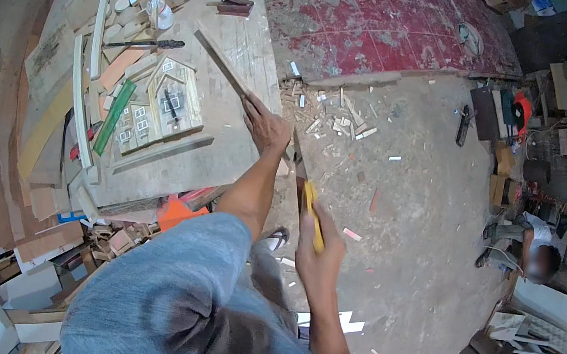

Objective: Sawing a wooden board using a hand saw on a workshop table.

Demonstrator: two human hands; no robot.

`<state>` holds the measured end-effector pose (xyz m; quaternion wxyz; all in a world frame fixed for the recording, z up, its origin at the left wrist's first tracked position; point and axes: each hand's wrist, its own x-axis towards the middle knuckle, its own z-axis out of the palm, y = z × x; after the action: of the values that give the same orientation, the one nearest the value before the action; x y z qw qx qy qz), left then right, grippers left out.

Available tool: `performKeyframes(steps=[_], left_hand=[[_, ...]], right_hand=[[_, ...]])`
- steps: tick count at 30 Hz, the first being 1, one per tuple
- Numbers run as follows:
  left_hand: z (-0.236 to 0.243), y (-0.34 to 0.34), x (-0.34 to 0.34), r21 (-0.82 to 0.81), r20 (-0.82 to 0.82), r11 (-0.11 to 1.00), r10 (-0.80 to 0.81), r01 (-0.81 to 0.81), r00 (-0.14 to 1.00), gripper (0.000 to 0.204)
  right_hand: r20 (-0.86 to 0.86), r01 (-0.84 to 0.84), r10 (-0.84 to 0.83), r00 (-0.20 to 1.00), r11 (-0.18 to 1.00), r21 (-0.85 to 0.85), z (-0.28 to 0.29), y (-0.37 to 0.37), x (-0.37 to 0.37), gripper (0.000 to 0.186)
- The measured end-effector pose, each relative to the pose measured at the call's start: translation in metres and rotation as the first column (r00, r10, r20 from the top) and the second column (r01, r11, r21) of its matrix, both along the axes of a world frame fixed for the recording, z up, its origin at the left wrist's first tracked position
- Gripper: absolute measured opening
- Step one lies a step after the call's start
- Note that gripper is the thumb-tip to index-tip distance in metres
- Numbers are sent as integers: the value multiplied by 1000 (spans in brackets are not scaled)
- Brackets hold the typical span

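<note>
My left hand (266, 125) is closed around a thin wooden strip (217, 57) at the right edge of the wooden worktable (232, 127). The strip runs from the tabletop toward the edge, partly hidden under my fingers. In my right hand (321, 249) is a handsaw with a yellow handle (313, 216). Its blade (299, 157) points up and away, close beside my left hand. I cannot tell whether the teeth touch the strip. Left of my left hand lies a small wooden house model (164, 108) with white window frames.
Curved wooden strips (89, 107), a green piece (114, 117), a black rod-like tool (145, 43) and a clear container (159, 12) crowd the table. Wood offcuts (345, 120) litter the floor. Another person (538, 246) crouches at the far right among stacked boards.
</note>
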<state>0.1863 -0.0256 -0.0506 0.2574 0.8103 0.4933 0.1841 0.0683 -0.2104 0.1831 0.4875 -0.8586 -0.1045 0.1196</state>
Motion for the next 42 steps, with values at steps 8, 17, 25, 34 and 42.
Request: performKeyframes(steps=[8,17,25,34,42], left_hand=[[-4,-14,10,41,26,998,-46,45,999,85],[-8,-11,8,-17,16,1000,15,-14,1000,83],[3,-6,10,13,24,999,-41,40,999,83],[12,-4,20,8,36,1000,-10,10,999,87],[3,-3,11,-10,7,1000,-5,5,1000,88]], right_hand=[[10,31,-32,999,999,25,-38,0,7,35],[-24,15,-17,1000,998,-58,-47,-2,-8,35],[-71,31,-29,997,999,27,-57,5,-4,33],[-30,64,-67,997,996,-69,-68,-10,-25,32],[8,55,-55,998,998,-32,-83,-2,-25,31]])
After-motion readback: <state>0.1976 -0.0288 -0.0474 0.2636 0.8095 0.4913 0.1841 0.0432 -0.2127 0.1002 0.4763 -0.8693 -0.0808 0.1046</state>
